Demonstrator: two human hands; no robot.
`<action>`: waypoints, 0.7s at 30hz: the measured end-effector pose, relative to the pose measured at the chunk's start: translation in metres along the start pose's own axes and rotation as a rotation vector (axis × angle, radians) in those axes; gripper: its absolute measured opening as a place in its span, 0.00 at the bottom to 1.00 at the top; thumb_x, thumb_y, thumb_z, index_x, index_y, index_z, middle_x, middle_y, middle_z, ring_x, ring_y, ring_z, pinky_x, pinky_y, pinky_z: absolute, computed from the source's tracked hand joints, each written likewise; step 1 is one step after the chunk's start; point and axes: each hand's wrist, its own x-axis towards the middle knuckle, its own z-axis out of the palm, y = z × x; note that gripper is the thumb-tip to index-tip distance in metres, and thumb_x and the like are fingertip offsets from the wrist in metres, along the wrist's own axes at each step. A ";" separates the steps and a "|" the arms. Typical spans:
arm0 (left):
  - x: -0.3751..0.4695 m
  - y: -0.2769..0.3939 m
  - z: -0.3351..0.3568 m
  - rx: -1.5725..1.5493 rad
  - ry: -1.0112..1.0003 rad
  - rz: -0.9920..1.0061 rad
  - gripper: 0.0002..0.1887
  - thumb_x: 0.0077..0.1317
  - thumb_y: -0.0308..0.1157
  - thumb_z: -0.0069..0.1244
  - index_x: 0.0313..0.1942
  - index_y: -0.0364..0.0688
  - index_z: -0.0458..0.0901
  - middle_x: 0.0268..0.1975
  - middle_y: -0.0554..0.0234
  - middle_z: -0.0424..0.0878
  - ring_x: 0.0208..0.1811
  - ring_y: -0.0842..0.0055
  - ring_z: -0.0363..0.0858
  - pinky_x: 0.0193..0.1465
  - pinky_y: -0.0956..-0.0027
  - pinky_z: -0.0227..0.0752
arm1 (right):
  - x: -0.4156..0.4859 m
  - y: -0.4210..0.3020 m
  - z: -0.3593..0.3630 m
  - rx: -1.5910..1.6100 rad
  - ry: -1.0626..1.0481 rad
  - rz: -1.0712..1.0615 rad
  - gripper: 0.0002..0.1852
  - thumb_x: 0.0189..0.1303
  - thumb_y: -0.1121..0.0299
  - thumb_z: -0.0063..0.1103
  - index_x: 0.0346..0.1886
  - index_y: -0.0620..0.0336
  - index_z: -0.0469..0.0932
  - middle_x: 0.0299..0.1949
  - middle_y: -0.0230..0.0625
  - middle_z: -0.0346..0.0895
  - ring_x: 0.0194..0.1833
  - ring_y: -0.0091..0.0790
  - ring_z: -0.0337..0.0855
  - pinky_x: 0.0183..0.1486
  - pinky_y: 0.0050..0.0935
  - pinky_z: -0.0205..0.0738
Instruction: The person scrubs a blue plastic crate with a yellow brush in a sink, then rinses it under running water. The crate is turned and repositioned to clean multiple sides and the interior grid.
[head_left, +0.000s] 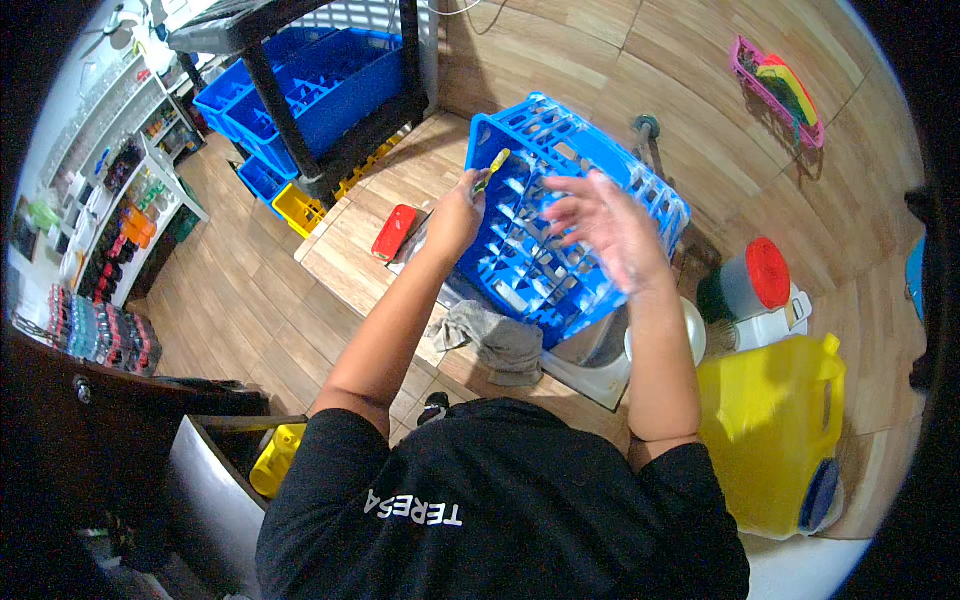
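Note:
A blue plastic crate with a slotted, divided inside stands tilted over a sink, streaked with white suds. My left hand is closed around a small yellow-handled brush at the crate's left rim. Over the crate's right part my right hand is raised, blurred, with its fingers apart and nothing visible in it. A grey cloth lies at the near edge of the sink, and a red rectangular object rests on the tiled counter to the left.
A large yellow jug and a red-lidded container stand at the right. A pink basket hangs on the tiled wall, near a tap. Blue crates sit in a dark rack at the upper left.

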 end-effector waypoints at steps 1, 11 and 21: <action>0.004 -0.002 0.002 0.006 0.005 0.016 0.16 0.65 0.30 0.45 0.54 0.47 0.74 0.40 0.39 0.82 0.42 0.47 0.80 0.45 0.49 0.72 | 0.000 -0.008 -0.006 -0.374 0.211 -0.267 0.29 0.69 0.46 0.40 0.41 0.65 0.82 0.34 0.40 0.83 0.38 0.31 0.82 0.43 0.28 0.74; 0.059 0.014 0.007 0.484 -0.104 -0.025 0.15 0.70 0.36 0.36 0.55 0.51 0.73 0.38 0.44 0.83 0.41 0.51 0.82 0.42 0.50 0.75 | 0.054 0.001 -0.065 -1.492 0.384 0.219 0.40 0.54 0.28 0.44 0.68 0.35 0.62 0.73 0.42 0.49 0.73 0.55 0.40 0.69 0.62 0.27; 0.064 0.012 0.016 0.293 0.052 -0.076 0.15 0.70 0.38 0.35 0.51 0.48 0.74 0.39 0.44 0.83 0.43 0.51 0.82 0.44 0.48 0.74 | 0.056 -0.004 -0.059 -1.495 0.299 0.198 0.41 0.52 0.29 0.49 0.69 0.30 0.59 0.75 0.29 0.45 0.74 0.57 0.34 0.69 0.64 0.21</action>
